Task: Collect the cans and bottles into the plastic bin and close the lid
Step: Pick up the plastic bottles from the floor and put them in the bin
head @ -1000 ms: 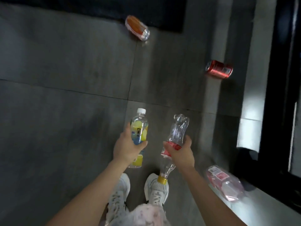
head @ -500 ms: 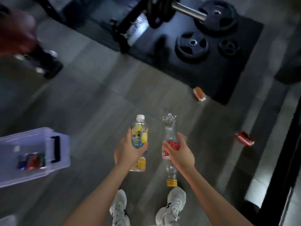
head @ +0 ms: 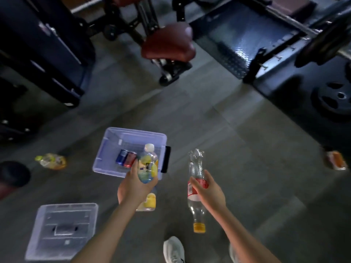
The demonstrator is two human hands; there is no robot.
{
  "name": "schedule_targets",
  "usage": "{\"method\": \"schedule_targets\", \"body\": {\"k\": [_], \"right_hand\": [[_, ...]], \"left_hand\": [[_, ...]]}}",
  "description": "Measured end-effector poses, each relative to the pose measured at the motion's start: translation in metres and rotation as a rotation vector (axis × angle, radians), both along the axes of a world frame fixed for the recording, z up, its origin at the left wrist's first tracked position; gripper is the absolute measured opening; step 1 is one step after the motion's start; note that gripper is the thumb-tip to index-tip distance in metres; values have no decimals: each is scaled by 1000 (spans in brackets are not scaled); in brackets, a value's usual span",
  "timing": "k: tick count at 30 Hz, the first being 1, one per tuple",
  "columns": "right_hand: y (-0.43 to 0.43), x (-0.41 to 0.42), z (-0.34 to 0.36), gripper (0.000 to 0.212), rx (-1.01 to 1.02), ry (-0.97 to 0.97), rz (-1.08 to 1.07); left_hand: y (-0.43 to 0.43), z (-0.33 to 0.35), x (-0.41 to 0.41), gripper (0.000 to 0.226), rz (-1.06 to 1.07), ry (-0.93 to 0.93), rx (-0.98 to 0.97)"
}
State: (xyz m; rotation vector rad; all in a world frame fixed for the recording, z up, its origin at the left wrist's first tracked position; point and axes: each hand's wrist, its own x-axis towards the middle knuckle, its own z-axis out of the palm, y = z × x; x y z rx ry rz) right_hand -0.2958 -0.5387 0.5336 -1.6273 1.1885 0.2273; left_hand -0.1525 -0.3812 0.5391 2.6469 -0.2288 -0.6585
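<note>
- A crushed yellow-labelled bottle [head: 50, 161] lies on its side on the grey floor [head: 218, 130], well to the left of the plastic bin [head: 133, 134].
- The clear lid [head: 61, 231] lies flat on the floor, below and to the left of the bin and apart from it, handle side up.
- The bin stands open on the floor, with a black latch [head: 166, 159] on its right end. Two cans lie side by side inside it, a blue can [head: 121, 156] and, touching it on the right, a red can [head: 130, 159].
- The left hand [head: 135, 187] is wrapped around the middle of a lemon-label bottle [head: 148, 168] with a white cap, held upright in front of the bin's near right corner.
- To the right of the bin, the right hand [head: 209, 191] is closed around the red label of a clear bottle [head: 196, 186] held upside down, its orange cap pointing at the floor and its dented base up.
- A white shoe [head: 173, 249] shows at the bottom edge, below and right of the bin.
- Far to the right of the bin, an orange can [head: 336, 161] lies on the floor near the frame edge; it is blurred.
</note>
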Motion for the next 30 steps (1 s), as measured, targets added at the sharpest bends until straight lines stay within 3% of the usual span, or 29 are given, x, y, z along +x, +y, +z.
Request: {"method": "schedule_targets", "body": {"k": [3, 9, 14, 20, 26, 30], "right_hand": [[29, 56, -16, 60, 24, 7, 43], [62, 160, -81, 36, 176, 56, 40], [70, 244, -148, 47, 348, 150, -143], [74, 308, -252, 39, 302, 252, -112], [82, 349, -354, 42, 297, 402, -4], [84, 359, -423, 42, 269, 387, -110]], "left_hand": [[39, -20, 54, 83, 23, 6, 11], [61, -80, 142, 74, 33, 97, 73], [57, -134, 195, 72, 133, 159, 41], [46, -230, 256, 75, 137, 253, 40], [41, -348, 303, 69, -10, 296, 133], [42, -421, 315, 62, -24, 285, 100]]}}
